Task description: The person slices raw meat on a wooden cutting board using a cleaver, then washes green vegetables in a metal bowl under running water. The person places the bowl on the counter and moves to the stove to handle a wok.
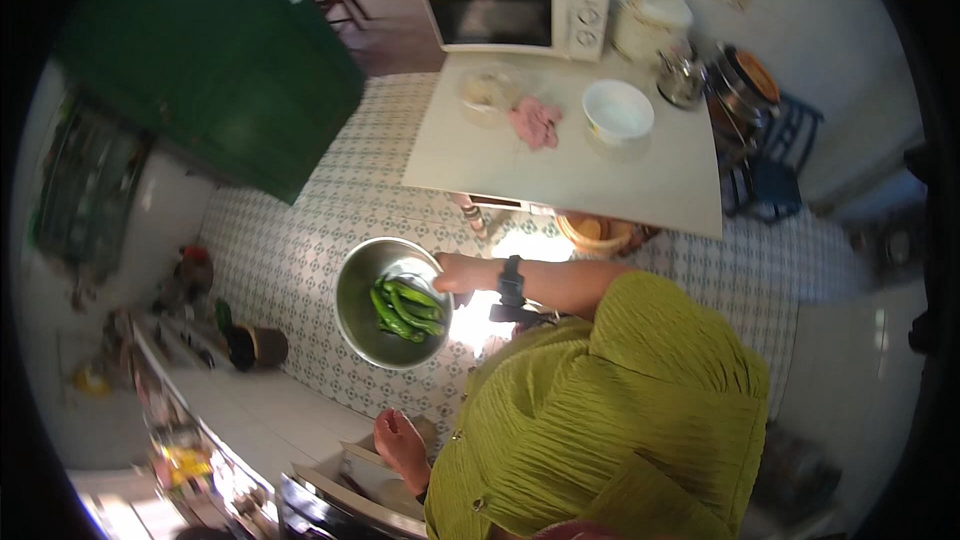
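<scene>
My right hand [456,274], with a dark watch on its wrist, grips the rim of a round stainless steel basin [356,289]. Several long green peppers [401,309] lie together at the bottom of this basin, which hangs tilted over the tiled floor. Lower in the view, my left hand [397,439] is raised apart from the basin, near open drawers [360,457]; its fingers are curled in and nothing shows in them.
A pale table [517,172] bears a white microwave oven [517,4], a pink cloth [535,122], a white bowl [618,111] and a glass kettle [681,75]. A green door [225,75] stands upper left. A counter [247,412] runs along the lower left. Below the table is an orange basin [596,232].
</scene>
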The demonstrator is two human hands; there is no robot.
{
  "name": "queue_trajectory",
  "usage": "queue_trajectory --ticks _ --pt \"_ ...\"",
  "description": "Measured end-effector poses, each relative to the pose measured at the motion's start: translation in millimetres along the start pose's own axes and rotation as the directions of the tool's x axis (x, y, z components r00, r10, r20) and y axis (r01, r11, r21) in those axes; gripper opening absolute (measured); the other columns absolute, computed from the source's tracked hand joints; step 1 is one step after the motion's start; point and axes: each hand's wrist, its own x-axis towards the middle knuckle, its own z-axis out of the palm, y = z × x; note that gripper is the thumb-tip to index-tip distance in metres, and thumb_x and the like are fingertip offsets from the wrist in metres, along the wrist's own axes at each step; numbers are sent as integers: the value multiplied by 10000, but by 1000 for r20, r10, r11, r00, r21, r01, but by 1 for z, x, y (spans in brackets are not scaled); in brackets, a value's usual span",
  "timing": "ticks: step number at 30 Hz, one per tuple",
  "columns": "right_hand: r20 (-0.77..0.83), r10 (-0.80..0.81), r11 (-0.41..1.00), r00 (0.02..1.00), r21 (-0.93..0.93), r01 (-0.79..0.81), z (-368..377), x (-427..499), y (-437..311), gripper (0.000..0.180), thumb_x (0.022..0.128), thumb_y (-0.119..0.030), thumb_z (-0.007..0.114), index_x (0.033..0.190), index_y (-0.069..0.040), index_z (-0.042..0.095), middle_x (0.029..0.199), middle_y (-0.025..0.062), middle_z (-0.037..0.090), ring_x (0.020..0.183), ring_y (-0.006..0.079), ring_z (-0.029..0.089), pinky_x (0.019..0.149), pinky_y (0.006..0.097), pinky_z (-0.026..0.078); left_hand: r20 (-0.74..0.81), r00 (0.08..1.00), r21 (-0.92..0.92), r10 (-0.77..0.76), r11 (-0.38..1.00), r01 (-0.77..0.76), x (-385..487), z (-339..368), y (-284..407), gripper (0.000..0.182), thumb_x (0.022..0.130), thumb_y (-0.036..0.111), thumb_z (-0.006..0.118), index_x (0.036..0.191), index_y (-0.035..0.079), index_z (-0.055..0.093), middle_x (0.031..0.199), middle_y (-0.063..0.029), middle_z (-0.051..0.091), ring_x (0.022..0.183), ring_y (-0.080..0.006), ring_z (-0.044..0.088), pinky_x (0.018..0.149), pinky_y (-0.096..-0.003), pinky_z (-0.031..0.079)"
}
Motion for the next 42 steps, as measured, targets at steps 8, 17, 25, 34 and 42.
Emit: queue_trajectory --ticks 8,17,25,34,42 --pt "105 11 1000 994 0 -11 4 223 -92 507 867 -167 632 1326 17 516 879 171 696 609 236 719 516 380 602 -6 1000 102 29 994 -28 219 2 -17 161 912 104 667 1041 8 680 889 -173 675 802 -324 670 693 -408 527" --pt "301 136 991 944 -27 -134 83 438 -169 402 881 -162 575 1261 -32 602 872 100 705 578 181 672 510 335 594 -256 934 111 -251 952 287 339 -18 -100 161 849 132 706 999 75 702 836 -137 682 752 -333 681 681 -396 557" --pt "269 218 976 938 -37 -216 183 659 -208 417 873 -163 584 1250 12 554 919 174 700 636 287 708 563 401 608 -94 954 195 -283 935 297 539 -51 -233 219 865 222 691 1033 82 702 936 -154 684 887 -393 662 763 -475 545" --pt "287 237 969 928 5 -249 294 804 -309 368 901 -172 533 1169 74 588 896 201 700 683 287 705 569 390 581 -26 995 222 -94 970 97 752 -178 -316 265 890 234 670 1091 61 683 983 -166 688 965 -387 652 846 -486 527" --pt "385 286 958 877 -100 -268 415 1007 -400 360 902 -197 562 1159 55 578 854 175 694 619 242 693 536 358 594 -231 916 219 -327 900 376 853 -227 -416 225 870 221 697 1051 88 680 940 -146 676 892 -393 654 755 -488 542"
